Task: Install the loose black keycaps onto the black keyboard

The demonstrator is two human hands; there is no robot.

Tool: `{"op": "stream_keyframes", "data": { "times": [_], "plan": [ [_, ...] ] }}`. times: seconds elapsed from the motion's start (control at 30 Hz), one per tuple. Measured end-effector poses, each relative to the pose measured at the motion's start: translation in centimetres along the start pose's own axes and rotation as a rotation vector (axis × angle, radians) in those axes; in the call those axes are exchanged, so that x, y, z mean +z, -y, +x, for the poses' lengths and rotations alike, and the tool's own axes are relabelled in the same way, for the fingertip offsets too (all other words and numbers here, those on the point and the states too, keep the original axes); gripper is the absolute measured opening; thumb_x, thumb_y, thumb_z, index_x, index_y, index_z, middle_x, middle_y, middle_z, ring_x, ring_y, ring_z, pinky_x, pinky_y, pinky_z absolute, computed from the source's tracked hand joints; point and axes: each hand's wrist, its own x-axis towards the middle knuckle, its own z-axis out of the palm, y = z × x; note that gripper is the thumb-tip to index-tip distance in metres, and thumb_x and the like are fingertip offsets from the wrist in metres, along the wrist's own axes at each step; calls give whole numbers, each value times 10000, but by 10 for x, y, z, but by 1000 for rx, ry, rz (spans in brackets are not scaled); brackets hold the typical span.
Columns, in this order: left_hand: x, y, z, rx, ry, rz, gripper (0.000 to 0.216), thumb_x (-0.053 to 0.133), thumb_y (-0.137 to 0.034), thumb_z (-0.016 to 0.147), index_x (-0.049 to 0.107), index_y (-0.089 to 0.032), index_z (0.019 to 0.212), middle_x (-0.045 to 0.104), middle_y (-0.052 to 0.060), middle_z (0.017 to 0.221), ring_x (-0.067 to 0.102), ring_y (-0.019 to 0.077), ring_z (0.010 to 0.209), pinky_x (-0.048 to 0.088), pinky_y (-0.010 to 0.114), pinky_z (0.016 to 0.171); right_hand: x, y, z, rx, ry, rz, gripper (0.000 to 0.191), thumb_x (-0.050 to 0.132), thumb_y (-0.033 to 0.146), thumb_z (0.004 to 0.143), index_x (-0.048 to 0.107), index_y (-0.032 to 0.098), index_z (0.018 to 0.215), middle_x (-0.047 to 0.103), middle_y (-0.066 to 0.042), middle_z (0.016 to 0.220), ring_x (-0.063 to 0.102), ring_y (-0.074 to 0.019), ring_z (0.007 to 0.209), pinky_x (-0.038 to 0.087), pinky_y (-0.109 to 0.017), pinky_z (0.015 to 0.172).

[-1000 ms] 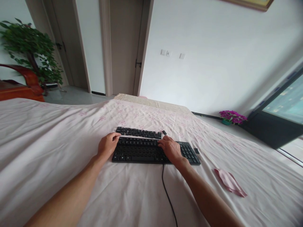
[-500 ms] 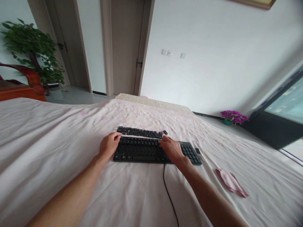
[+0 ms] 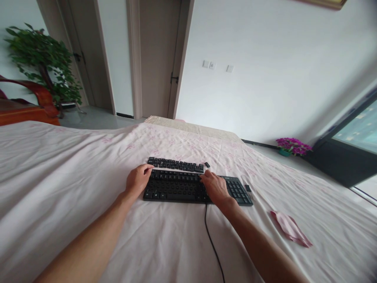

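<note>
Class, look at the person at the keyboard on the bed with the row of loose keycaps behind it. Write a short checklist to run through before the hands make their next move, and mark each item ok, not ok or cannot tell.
1. Keyboard lies flat on the bed sheet: ok.
2. Left hand steadies the keyboard's far left corner: ok.
3. Right hand rests on the keys right of centre; whether its fingers pinch a keycap: cannot tell.
4. Row of loose keycaps lies lined up just behind the keyboard: ok.
5. Single keycaps lie apart from the row, on soft sheet where they could get lost: not ok.
6. Cable runs toward the person between the arms, away from the hands: ok.
</note>
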Motion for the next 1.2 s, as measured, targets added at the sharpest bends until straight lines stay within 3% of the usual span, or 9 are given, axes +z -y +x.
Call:
{"op": "stream_keyframes", "data": {
  "times": [0.6,0.93,1.07,1.2],
  "plan": [
    [1,1,0,11,5,15,284,443,-321,870,688,-304,1011,722,-33,1073,664,162,920,463,239,769,-1,-1,0,-54,24,34,264,372,257,969,631,219,935,609,-56,1018,585,-164,916,377,-250,699],
    [1,2,0,16,7,32,280,443,-318,876,685,-309,1018,720,-35,1081,663,163,928,465,237,769,-5,12,-6,-58,16,-16,310,411,55,846,590,183,1065,605,-112,1079,563,-215,950,403,-297,739],
    [3,3,0,10,3,47,280,443,-318,877,685,-313,1018,720,-37,1076,662,169,932,466,242,770,-7,17,-12,-53,12,-19,413,449,45,793,543,160,1178,582,-140,1133,516,-247,1021,401,-329,787],
    [3,2,0,14,1,54,287,439,-323,879,684,-315,1029,719,-35,1080,661,168,928,469,241,779,-7,21,-14,-49,37,-13,404,449,48,795,551,154,1171,578,-142,1140,503,-241,1027,386,-328,812]
  ]
}}
